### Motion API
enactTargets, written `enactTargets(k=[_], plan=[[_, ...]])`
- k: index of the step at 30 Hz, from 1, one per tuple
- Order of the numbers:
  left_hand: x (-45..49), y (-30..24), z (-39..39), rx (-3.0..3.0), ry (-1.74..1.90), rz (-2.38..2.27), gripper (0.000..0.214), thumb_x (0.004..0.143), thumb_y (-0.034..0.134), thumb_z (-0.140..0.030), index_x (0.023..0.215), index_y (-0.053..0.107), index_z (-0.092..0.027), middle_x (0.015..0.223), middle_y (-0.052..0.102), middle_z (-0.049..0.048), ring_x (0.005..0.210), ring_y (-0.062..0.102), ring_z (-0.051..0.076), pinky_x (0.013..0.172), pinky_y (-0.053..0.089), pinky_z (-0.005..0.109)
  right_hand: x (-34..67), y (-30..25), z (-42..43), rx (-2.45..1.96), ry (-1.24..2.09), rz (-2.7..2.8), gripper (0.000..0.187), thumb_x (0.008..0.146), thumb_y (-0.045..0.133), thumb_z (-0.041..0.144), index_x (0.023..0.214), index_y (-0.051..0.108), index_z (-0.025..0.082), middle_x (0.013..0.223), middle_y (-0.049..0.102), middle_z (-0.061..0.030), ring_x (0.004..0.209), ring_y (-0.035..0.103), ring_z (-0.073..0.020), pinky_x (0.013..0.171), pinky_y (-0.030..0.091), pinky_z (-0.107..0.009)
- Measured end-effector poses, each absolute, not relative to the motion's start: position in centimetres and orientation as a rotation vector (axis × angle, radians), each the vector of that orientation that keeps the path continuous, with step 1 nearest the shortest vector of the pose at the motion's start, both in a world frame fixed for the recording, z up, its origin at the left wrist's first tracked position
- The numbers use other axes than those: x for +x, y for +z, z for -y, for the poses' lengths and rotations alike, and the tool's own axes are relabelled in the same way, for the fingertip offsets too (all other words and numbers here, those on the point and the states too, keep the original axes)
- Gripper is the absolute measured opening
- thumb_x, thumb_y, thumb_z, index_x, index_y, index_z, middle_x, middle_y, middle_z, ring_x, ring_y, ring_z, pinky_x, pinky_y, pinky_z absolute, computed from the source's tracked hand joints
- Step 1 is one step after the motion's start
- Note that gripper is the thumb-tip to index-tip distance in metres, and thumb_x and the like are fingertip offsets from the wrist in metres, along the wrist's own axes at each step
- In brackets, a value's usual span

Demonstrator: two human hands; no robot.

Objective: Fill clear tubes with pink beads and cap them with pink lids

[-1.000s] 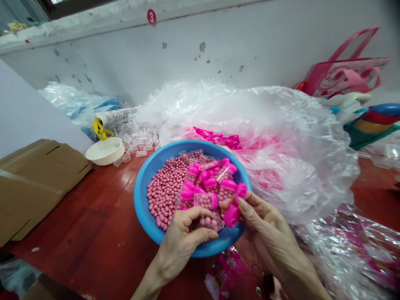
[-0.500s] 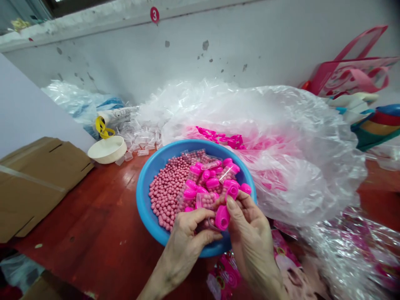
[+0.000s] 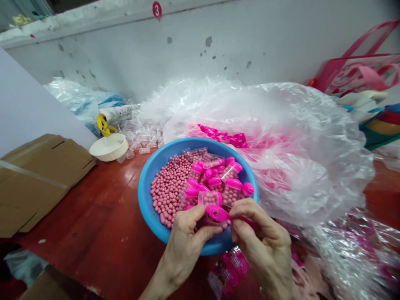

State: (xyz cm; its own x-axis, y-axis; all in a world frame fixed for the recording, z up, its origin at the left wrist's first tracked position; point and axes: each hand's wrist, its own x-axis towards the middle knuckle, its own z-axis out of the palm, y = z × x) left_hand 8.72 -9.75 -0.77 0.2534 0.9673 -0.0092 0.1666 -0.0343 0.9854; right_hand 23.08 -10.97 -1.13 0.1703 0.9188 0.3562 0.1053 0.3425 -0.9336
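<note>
Over the near side of a blue basin (image 3: pixel 145 208), my left hand (image 3: pixel 189 229) pinches a small clear container between thumb and fingers. A pink flip cap (image 3: pixel 217 213) sits at its top, with a hole showing. My right hand (image 3: pixel 264 237) is closed at the cap's right end, thumb and forefinger pressed together on its pink lid; the fingers hide part of it. Loose pink beads (image 3: pixel 168 183) fill the basin's left side. Several bead-filled clear containers with pink caps (image 3: pixel 215 181) lie piled on its right side.
Behind the basin lies a big clear plastic bag (image 3: pixel 300 121) with pink pieces. Clear empty containers (image 3: pixel 145 137) and a white round dish (image 3: pixel 109 148) are at left, near a cardboard box (image 3: pixel 43 179). Shiny printed wrappers (image 3: pixel 353 250) lie at right on the red table (image 3: pixel 103 233).
My right hand has shifted right and down, away from the upper pink cap it was by, and now grips the held cap's lid. The held cap has tilted; my left hand stays put.
</note>
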Motion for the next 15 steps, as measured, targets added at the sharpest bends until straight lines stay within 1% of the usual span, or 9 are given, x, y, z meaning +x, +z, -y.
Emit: enactTargets(k=[2, 4, 5, 7, 10, 12, 15], plan=[[8.8, -0.8, 9.7, 1.445, 0.953, -1.127, 0.008, 0.078, 0.067, -0.022, 0.084, 0.071, -0.02, 0.074, 0.068, -0.0021, 0.071, 0.058, 0.015, 0.065, 0.043, 0.021, 23.6, -0.7, 11.1, -1.07, 0.666, 1.502, 0.024, 0.078, 0.05, 0.004, 0.079, 0.063, 0.023, 0.081, 0.059, 0.0003, 0.068, 0.059, -0.0109, 0.053, 0.046, -0.017], [8.7, -0.7, 9.7, 1.444, 0.948, -1.12, 0.007, 0.079, 0.066, -0.021, 0.083, 0.07, -0.019, 0.074, 0.066, -0.0026, 0.07, 0.056, 0.014, 0.065, 0.042, 0.02, 24.0, -0.4, 11.3, -1.061, 0.597, 1.634, 0.023, 0.08, 0.049, 0.005, 0.084, 0.062, 0.024, 0.083, 0.061, -0.0001, 0.076, 0.062, -0.0122, 0.062, 0.049, -0.018], [8.7, -0.6, 9.6, 1.448, 0.943, -1.117, 0.006, 0.079, 0.065, -0.019, 0.083, 0.07, -0.019, 0.073, 0.065, -0.0029, 0.069, 0.055, 0.014, 0.064, 0.041, 0.02, 24.1, -0.4, 11.3, -1.072, 0.585, 1.669, 0.019, 0.081, 0.051, 0.007, 0.087, 0.06, 0.023, 0.082, 0.061, -0.0001, 0.075, 0.062, -0.012, 0.064, 0.05, -0.018], [8.7, -0.5, 9.6, 1.465, 0.931, -1.118, 0.009, 0.078, 0.063, -0.012, 0.08, 0.07, -0.019, 0.07, 0.063, -0.0036, 0.067, 0.053, 0.013, 0.063, 0.04, 0.019, 24.1, -0.3, 11.4, -1.097, 0.535, 1.703, 0.015, 0.082, 0.055, 0.013, 0.093, 0.057, 0.023, 0.08, 0.061, 0.0004, 0.07, 0.062, -0.011, 0.064, 0.051, -0.017], [8.6, -0.4, 9.6, 1.504, 0.93, -1.123, 0.015, 0.077, 0.061, -0.007, 0.079, 0.07, -0.019, 0.067, 0.06, -0.0045, 0.064, 0.051, 0.012, 0.062, 0.039, 0.019, 24.2, -0.5, 11.2, -1.053, 0.342, 1.772, 0.021, 0.082, 0.06, 0.015, 0.102, 0.057, 0.022, 0.081, 0.064, 0.0001, 0.069, 0.063, -0.0107, 0.065, 0.052, -0.015], [8.7, -0.5, 9.7, 1.496, 0.931, -1.118, 0.015, 0.078, 0.062, -0.01, 0.083, 0.072, -0.02, 0.069, 0.061, -0.0042, 0.065, 0.052, 0.012, 0.062, 0.039, 0.019, 24.5, -0.6, 11.0, -1.032, 0.257, 1.809, 0.022, 0.083, 0.06, 0.015, 0.104, 0.059, 0.022, 0.083, 0.067, -0.0007, 0.072, 0.065, -0.0111, 0.068, 0.052, -0.014], [8.7, -0.7, 9.6, 1.417, 0.929, -1.09, 0.017, 0.078, 0.064, -0.015, 0.092, 0.073, -0.021, 0.072, 0.065, -0.0031, 0.066, 0.054, 0.013, 0.063, 0.041, 0.02, 25.1, -0.6, 10.9, -1.092, 0.324, 1.802, 0.026, 0.083, 0.062, 0.018, 0.109, 0.061, 0.023, 0.087, 0.067, -0.0021, 0.074, 0.066, -0.0125, 0.068, 0.053, -0.016]])
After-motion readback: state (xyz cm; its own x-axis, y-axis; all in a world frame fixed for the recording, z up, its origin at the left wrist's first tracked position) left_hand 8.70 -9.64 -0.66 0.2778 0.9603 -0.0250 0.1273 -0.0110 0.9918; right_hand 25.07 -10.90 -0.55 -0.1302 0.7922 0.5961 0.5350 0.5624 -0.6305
